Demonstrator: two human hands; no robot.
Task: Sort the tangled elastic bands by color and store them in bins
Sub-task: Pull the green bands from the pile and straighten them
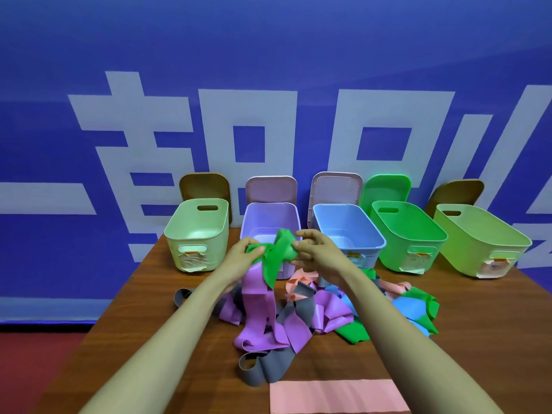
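Note:
A green elastic band (277,253) is lifted above the table, bunched between both hands. My left hand (243,256) grips its left end and my right hand (313,249) pinches its right side. A purple band (255,297) hangs from the green one down into the tangled pile (301,312) of purple, grey, pink, blue and green bands on the table. Five open bins stand in a row behind: pale green (195,234), lilac (270,216), blue (348,228), bright green (409,231) and yellow-green (481,239).
The wooden table (143,309) holds a flat pink band (337,395) at its near edge and a grey band (260,369) in front of the pile. Bin lids (385,188) lean against the blue banner wall (268,85) behind the bins.

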